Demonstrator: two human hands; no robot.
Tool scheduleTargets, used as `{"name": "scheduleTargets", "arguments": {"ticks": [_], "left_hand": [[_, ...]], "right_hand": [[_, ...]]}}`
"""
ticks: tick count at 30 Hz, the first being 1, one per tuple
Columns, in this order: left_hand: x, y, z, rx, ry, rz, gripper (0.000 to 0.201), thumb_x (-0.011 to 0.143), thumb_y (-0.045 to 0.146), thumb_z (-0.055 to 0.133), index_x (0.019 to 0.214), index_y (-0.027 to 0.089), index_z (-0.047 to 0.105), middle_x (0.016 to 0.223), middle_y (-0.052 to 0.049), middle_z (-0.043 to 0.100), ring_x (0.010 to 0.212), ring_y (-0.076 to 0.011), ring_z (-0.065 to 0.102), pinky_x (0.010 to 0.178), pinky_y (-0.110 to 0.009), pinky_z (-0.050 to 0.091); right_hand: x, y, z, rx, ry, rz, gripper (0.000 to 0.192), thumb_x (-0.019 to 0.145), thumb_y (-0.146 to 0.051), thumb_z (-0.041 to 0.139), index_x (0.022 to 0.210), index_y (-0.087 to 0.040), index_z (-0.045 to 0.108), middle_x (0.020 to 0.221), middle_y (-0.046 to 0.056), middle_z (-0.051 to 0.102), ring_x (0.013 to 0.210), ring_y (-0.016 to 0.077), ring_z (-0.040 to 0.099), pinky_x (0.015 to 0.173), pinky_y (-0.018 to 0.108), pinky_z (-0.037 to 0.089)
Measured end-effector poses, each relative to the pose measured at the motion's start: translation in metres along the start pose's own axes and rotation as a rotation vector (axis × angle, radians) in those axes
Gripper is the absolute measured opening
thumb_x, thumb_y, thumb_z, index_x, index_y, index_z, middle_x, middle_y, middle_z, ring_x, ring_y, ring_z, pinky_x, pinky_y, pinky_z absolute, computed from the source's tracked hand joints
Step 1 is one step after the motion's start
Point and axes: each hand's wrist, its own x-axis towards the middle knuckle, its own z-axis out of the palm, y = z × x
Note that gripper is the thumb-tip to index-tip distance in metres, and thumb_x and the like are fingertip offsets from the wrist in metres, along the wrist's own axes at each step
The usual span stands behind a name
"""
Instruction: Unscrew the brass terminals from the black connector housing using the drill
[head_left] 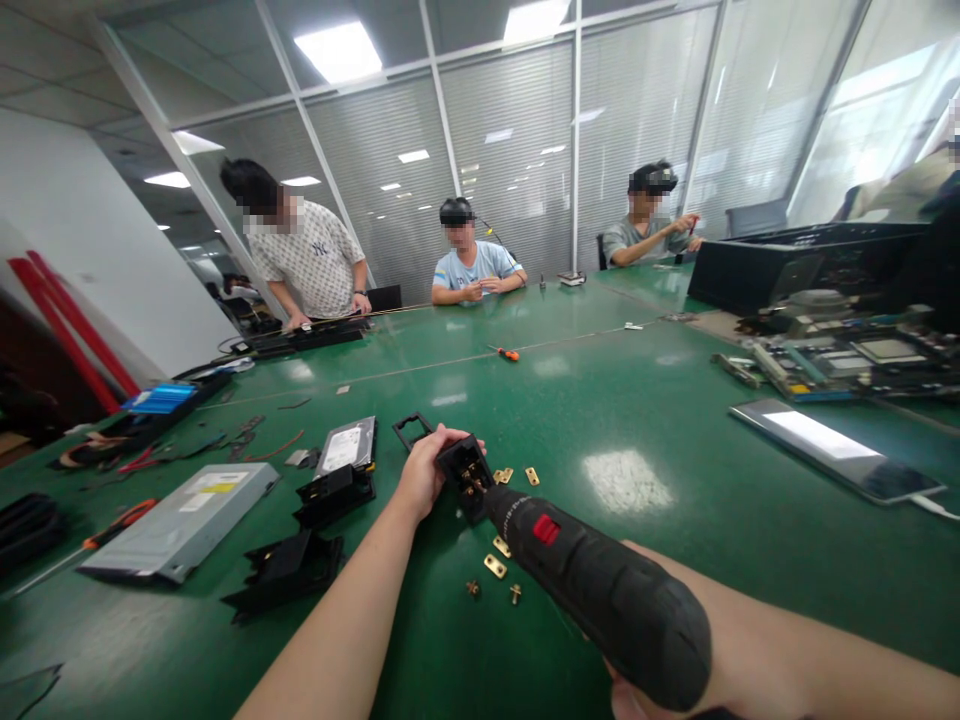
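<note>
steadying a small black plastic part (465,472) on the green table (675,440), the left hand (424,475) grasps it while the right hand (637,695), barely visible, clenches the electric screwdriver (600,590), whose tip sits in the part; next seems keeping the bit seated squarely.

Black socket block (466,472), driver (592,590) tip inside
</note>
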Motion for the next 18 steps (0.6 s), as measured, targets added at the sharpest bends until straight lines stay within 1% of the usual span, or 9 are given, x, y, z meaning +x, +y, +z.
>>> {"name": "scheduleTargets", "arguments": {"ticks": [3, 6, 9, 13, 16, 18], "left_hand": [[-0.002, 0.001, 0.003, -0.047, 0.000, -0.036, 0.050, 0.090, 0.063, 0.071, 0.092, 0.013, 0.077, 0.099, -0.019, 0.082, 0.097, -0.0345, 0.079, 0.087, -0.045, 0.061], [-0.003, 0.002, 0.005, -0.069, -0.001, -0.059, 0.051, 0.093, 0.063, 0.066, 0.091, 0.013, 0.077, 0.099, -0.019, 0.082, 0.096, -0.0333, 0.080, 0.087, -0.044, 0.061], [-0.005, 0.002, 0.007, -0.090, -0.006, -0.083, 0.054, 0.096, 0.064, 0.062, 0.093, 0.013, 0.077, 0.099, -0.020, 0.082, 0.097, -0.0333, 0.080, 0.087, -0.044, 0.061], [-0.006, -0.003, 0.011, -0.130, -0.046, -0.111, 0.060, 0.097, 0.067, 0.057, 0.094, 0.011, 0.077, 0.097, -0.021, 0.081, 0.092, -0.0336, 0.080, 0.088, -0.045, 0.061], [-0.006, -0.008, 0.015, -0.184, -0.023, -0.132, 0.056, 0.096, 0.066, 0.059, 0.089, 0.013, 0.074, 0.087, -0.017, 0.079, 0.083, -0.0312, 0.079, 0.080, -0.043, 0.062], [-0.005, -0.011, 0.018, -0.219, 0.044, -0.151, 0.047, 0.095, 0.060, 0.063, 0.084, 0.016, 0.071, 0.078, -0.011, 0.076, 0.071, -0.0270, 0.075, 0.070, -0.039, 0.061]], "right_hand": [[0.000, 0.001, 0.000, 0.007, 0.008, -0.004, 0.045, 0.060, -0.029, 0.098, 0.078, -0.020, 0.057, 0.071, -0.007, 0.055, 0.063, 0.0092, 0.048, 0.056, 0.023, 0.040], [-0.002, 0.000, 0.001, 0.020, 0.008, -0.003, 0.045, 0.061, -0.030, 0.097, 0.077, -0.020, 0.057, 0.070, -0.007, 0.056, 0.062, 0.0089, 0.049, 0.055, 0.022, 0.040], [-0.004, -0.005, 0.003, 0.044, 0.021, 0.013, 0.046, 0.060, -0.028, 0.097, 0.079, -0.020, 0.056, 0.069, -0.007, 0.057, 0.062, 0.0088, 0.051, 0.055, 0.020, 0.041], [-0.007, -0.014, 0.005, 0.054, 0.028, 0.044, 0.046, 0.059, -0.024, 0.097, 0.074, -0.019, 0.054, 0.070, -0.006, 0.056, 0.062, 0.0077, 0.048, 0.054, 0.018, 0.039], [-0.007, -0.016, 0.005, 0.040, 0.043, 0.030, 0.046, 0.059, -0.022, 0.097, 0.075, -0.019, 0.054, 0.070, -0.007, 0.054, 0.062, 0.0077, 0.047, 0.054, 0.018, 0.038], [-0.007, -0.014, 0.005, 0.018, 0.058, 0.020, 0.046, 0.059, -0.021, 0.097, 0.076, -0.019, 0.054, 0.071, -0.007, 0.054, 0.062, 0.0076, 0.046, 0.053, 0.018, 0.037]]}}
